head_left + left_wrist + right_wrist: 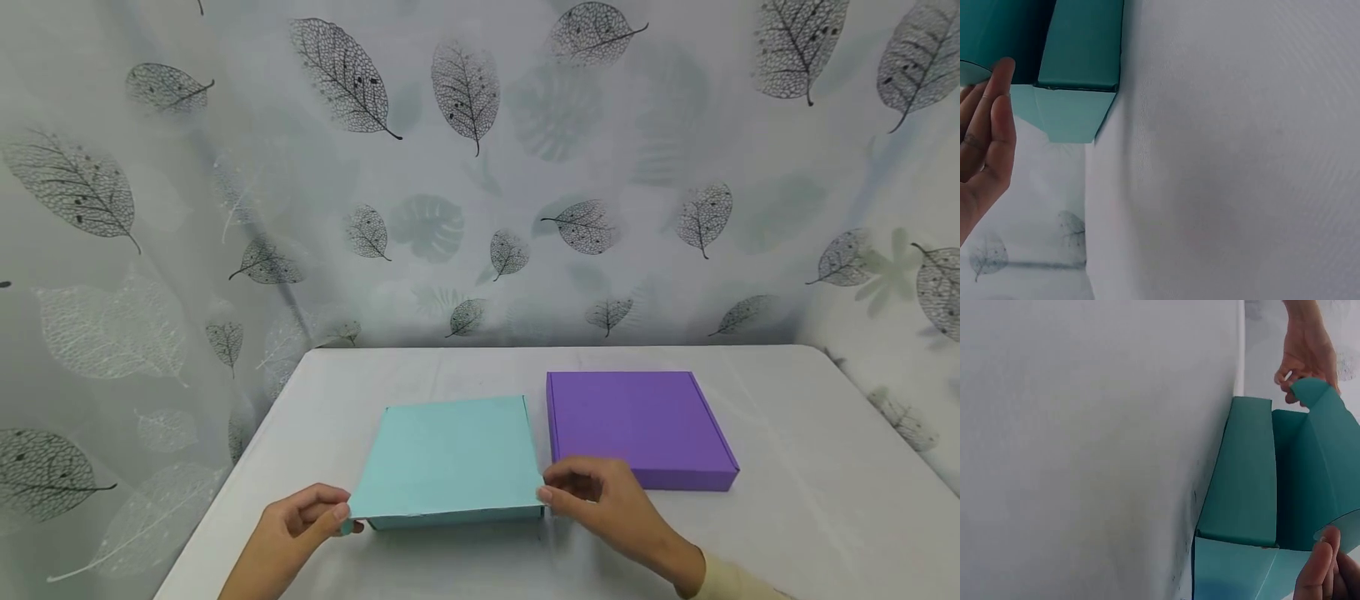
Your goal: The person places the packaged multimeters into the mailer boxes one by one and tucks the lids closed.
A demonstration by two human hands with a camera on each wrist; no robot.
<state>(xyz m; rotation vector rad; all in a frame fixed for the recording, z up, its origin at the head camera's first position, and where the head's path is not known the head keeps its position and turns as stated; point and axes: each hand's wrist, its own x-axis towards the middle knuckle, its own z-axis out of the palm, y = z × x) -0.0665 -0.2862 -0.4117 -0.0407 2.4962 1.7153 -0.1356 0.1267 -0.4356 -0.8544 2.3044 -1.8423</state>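
Note:
A teal cardboard box (453,458) lies on the table with its lid partly raised at the near side. My left hand (296,525) pinches the lid's front left corner, where a small rounded flap pokes out beside the fingers. At the front right corner, my right hand (611,504) holds the lid between thumb and fingers. In the right wrist view the lid (1329,456) stands tilted above the box's front wall (1241,475), leaving a dark gap. The left wrist view shows the same gap beside my left fingers (1002,128). The box's contents are hidden.
A closed purple box (630,417) lies just right of the teal one, near my right hand. Both rest on a white-covered table (787,467). A leaf-printed curtain (480,192) hangs behind the table and along its sides.

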